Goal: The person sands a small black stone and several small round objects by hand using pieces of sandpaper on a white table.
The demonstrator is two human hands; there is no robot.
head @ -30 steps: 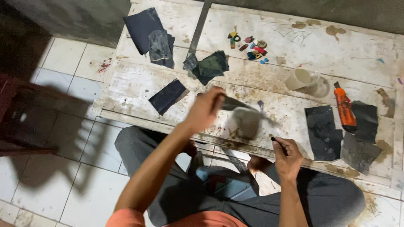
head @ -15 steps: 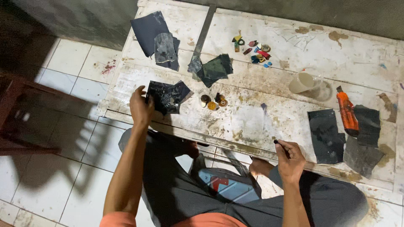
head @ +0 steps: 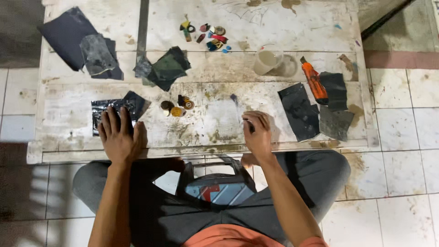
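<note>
The left hand (head: 120, 137) lies flat, fingers spread, pressing a glossy, crinkled black sheet of sandpaper (head: 112, 112) on the scuffed, paint-stained white worktop (head: 219, 123). The right hand (head: 257, 133) is curled shut around a small dark object (head: 251, 128), too hidden to identify, near the worktop's front edge. Just beside the sheet sit 3 small rounded pieces (head: 176, 107), and farther right lie matte grey abrasive sheets (head: 299, 112), an orange tube (head: 313, 85) and a translucent plastic cup (head: 266, 60).
</note>
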